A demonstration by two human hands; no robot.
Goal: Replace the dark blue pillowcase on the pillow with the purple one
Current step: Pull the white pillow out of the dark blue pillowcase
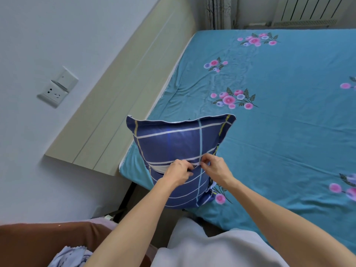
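- One pillow in a dark blue pillowcase with white, light blue and yellow grid lines [173, 139] is seen standing on edge at the near left corner of the bed, its lower part hanging past the mattress edge.
- One slit opening in the pillowcase is visible mid-face; a sliver of white inner pillow [158, 168] is exposed just left of the hands.
- Two bare hands are counted, both at that opening, almost touching each other.
- Left hand [178, 172]: fingers curled, dark blue fabric at the slit edge is pinched.
- Right hand [214, 167]: fingers curled, the fabric edge is pinched from the other side (exact finger placement can't be resolved).
- One teal bedsheet with pink and lilac flower sprays [289, 132] is spread over the mattress; six sprays are counted, some cut off at the frame edge.
- One beige wooden headboard [123, 105] is set against the wall on the left.
- One white wall plate with a switch and socket [57, 87] is mounted beside it.
- One pale lilac printed cloth [71, 257] is lying on a brown surface [34, 245] at bottom left (could be the purple pillowcase, can't be confirmed).
- One white radiator [308, 8] is seen at top right.
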